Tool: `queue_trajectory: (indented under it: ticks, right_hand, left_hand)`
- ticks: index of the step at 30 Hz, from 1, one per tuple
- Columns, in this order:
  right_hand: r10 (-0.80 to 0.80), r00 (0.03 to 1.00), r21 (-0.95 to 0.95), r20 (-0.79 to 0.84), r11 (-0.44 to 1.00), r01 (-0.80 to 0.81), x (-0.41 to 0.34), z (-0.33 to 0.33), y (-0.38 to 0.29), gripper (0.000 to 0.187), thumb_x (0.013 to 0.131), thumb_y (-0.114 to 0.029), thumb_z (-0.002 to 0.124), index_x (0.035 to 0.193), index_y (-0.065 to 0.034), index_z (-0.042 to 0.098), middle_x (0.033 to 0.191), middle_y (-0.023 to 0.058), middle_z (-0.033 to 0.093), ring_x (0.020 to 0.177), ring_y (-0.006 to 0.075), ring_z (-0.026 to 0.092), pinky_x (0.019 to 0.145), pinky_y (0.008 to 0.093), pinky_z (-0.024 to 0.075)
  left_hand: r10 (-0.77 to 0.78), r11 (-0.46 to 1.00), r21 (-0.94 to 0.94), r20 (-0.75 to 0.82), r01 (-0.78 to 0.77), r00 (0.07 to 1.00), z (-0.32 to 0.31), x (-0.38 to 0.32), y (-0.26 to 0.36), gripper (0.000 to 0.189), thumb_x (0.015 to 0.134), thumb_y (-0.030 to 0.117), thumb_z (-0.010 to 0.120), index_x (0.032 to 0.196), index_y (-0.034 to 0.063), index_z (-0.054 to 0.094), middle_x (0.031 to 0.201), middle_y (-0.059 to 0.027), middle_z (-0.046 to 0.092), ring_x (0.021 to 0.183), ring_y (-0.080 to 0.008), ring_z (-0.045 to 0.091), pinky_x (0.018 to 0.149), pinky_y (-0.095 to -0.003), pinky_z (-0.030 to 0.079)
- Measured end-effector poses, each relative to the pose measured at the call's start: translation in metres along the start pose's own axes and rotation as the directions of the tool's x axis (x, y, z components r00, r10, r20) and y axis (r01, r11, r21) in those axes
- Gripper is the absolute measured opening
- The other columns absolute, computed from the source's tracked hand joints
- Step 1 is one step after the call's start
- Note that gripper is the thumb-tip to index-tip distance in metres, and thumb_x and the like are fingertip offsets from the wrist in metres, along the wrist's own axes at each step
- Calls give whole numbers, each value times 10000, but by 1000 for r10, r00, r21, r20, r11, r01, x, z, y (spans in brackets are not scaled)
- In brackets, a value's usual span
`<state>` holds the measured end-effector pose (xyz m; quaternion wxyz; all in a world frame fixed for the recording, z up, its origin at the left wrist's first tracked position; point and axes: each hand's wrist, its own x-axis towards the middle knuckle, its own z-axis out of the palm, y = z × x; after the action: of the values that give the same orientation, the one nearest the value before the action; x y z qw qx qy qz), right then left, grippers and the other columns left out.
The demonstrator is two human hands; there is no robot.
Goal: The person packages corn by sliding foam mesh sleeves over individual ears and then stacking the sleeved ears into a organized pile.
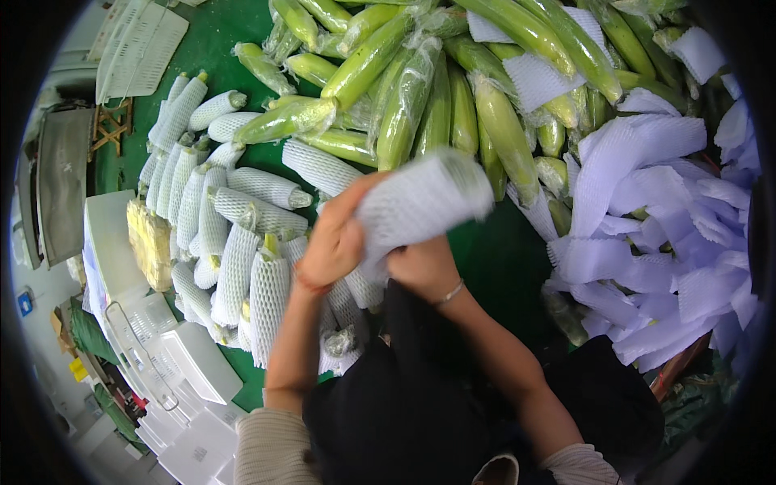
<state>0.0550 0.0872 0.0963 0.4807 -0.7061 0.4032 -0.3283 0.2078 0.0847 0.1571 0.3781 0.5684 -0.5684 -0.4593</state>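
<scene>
Before my chest is a white foam net sleeve [418, 200], blurred, with a pale green end, probably a plastic-wrapped gourd, showing at its far right mouth. My left hand [339, 242] grips its left side, a red cord around the wrist. At the near end of the sleeve, my right hand [424, 264] is closed on its edge; the fingers are partly hidden. Beyond my hands lies a heap of long green gourds [409, 109] in clear plastic film. Several foam-sleeved gourds [270, 303] lie close together to my left.
A large pile of loose foam net sleeves [642, 224] lies to the right, and a few rest on the gourds. White plastic crates [203, 364] stand at the lower left beside a yellow bundle [148, 245]. Another white crate [142, 54] stands at the far left. The floor [209, 36] is green.
</scene>
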Motion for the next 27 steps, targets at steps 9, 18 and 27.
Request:
queue_trajectory:
  ticks: [9,18,27]
  right_hand:
    - [186,979,-272,87,949,-156,-1,22,1,301,770,-111,610,1037,-21,502,974,175,556,926,355,551,764,415,472]
    - [540,809,-159,-231,800,-579,-13,3,64,382,843,-346,641,944,-2,509,633,142,615,631,368,620,583,461,478]
    - [305,896,307,-323,929,-205,7,28,46,50,811,-18,642,857,1,644,752,92,628,625,160,610,578,255,471]
  left_hand:
    - [-449,806,-38,-689,590,569,-188,-122,40,636,761,170,720,1300,-20,439,1143,-135,571,1003,-254,576,881,-360,457]
    - [8,663,730,-226,163,974,-40,-23,-39,391,720,111,719,1072,29,568,969,-160,582,889,-340,581,767,-397,490]
    - [-19,621,771,-166,142,986,17,0,-90,317,728,155,702,996,41,576,839,-131,584,711,-316,611,580,-387,496]
